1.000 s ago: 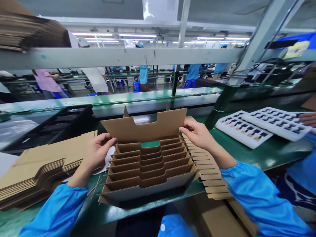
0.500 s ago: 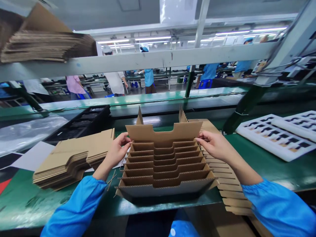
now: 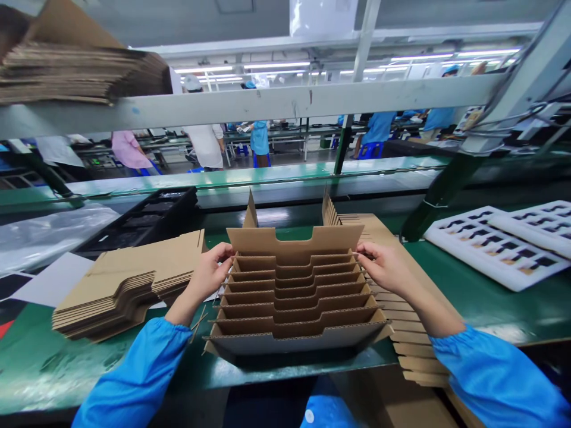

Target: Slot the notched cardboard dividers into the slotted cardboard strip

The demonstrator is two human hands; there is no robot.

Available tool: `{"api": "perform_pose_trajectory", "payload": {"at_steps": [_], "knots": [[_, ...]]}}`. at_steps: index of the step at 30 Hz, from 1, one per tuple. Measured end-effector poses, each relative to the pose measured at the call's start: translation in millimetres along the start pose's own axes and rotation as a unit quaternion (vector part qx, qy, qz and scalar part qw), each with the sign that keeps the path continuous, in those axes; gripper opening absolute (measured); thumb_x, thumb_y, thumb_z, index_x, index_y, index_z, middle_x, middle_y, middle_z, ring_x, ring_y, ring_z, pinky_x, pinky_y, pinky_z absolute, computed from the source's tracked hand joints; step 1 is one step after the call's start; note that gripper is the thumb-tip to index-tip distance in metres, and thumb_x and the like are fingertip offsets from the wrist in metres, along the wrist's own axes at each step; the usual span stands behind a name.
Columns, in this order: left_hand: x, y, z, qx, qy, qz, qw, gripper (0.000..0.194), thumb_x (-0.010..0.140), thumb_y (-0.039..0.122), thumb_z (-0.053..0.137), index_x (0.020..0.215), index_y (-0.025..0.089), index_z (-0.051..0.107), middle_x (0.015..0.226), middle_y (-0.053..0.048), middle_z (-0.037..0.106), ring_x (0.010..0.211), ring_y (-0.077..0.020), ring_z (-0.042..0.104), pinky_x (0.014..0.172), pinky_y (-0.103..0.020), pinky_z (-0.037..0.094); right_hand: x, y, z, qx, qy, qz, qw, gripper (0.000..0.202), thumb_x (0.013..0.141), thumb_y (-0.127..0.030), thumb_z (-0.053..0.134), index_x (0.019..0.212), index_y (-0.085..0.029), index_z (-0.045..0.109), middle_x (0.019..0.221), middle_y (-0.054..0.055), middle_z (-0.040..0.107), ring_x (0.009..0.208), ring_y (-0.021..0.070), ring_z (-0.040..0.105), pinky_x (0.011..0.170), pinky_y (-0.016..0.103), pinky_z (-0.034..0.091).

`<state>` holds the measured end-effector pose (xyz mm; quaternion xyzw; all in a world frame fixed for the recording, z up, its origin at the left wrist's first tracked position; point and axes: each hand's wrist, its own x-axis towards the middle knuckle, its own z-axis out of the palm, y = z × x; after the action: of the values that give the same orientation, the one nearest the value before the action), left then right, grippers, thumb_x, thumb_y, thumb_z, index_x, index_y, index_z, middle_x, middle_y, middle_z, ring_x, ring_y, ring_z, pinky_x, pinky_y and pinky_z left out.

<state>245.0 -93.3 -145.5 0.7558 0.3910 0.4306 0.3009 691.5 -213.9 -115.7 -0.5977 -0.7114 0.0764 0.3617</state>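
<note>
In front of me on the green bench stands a cardboard partition rack (image 3: 297, 329), its notched dividers set in a row one behind another. The rearmost cardboard divider (image 3: 294, 242) sits higher than the others and leans back. My left hand (image 3: 214, 269) pinches its left end, thumb in front and fingers curled behind. At the opposite end my right hand (image 3: 382, 266) is closed the same way. Beyond the rack, the slotted side strips (image 3: 331, 211) stick up. Fingertips are partly hidden by the cardboard.
A stack of notched cardboard dividers (image 3: 129, 282) lies left, with a black tray (image 3: 147, 217) behind it. Slotted cardboard strips (image 3: 413, 333) spread to the right. White foam trays (image 3: 499, 246) hold dark parts. A metal rail (image 3: 267, 102) crosses above; people work beyond.
Both hands and the divider have dropped very slightly against the rack. The whole view has shifted a little. Both hands keep their hold on the divider's ends.
</note>
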Motion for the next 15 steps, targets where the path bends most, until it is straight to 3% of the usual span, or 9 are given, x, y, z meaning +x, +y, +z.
{"api": "perform_pose_trajectory", "payload": {"at_steps": [3,7,11,15], "knots": [[-5,-2,3.4,0.003,-0.025,-0.028,0.999,0.024,0.086,0.043,0.076,0.083,0.021,0.067,0.079,-0.001,0.072,0.076,-0.0207,0.067,0.072,-0.03,0.054,-2,5,5,-0.01,-0.026,-0.004,1.0,0.021,0.095,-0.038,0.057,0.089,-0.024,0.072,0.088,0.006,0.079,0.079,0.0262,0.073,0.071,0.036,0.053],[-12,-3,8.5,-0.016,-0.064,-0.055,0.996,0.027,0.079,0.045,0.083,0.088,0.021,0.074,0.09,-0.004,0.08,0.089,-0.0283,0.074,0.085,-0.036,0.06,-7,19,15,-0.024,-0.079,0.013,0.997,0.014,0.088,-0.035,0.062,0.084,-0.025,0.071,0.089,0.008,0.081,0.085,0.0301,0.075,0.074,0.037,0.056],[-15,-7,15.5,-0.003,-0.048,-0.08,0.996,0.031,0.081,0.052,0.078,0.083,0.02,0.077,0.09,-0.006,0.083,0.091,-0.0346,0.076,0.088,-0.044,0.062,-11,28,22,-0.045,-0.102,0.034,0.993,0.012,0.079,-0.029,0.061,0.082,-0.024,0.071,0.092,0.009,0.082,0.088,0.0316,0.077,0.073,0.035,0.055],[-17,-6,19.1,0.021,-0.072,-0.045,0.996,0.029,0.085,0.048,0.073,0.081,0.02,0.076,0.093,-0.006,0.083,0.091,-0.0326,0.076,0.089,-0.042,0.063,-9,25,21,-0.055,-0.12,0.035,0.991,0.014,0.077,-0.03,0.059,0.08,-0.023,0.071,0.092,0.011,0.083,0.088,0.0314,0.078,0.071,0.033,0.055]]}}
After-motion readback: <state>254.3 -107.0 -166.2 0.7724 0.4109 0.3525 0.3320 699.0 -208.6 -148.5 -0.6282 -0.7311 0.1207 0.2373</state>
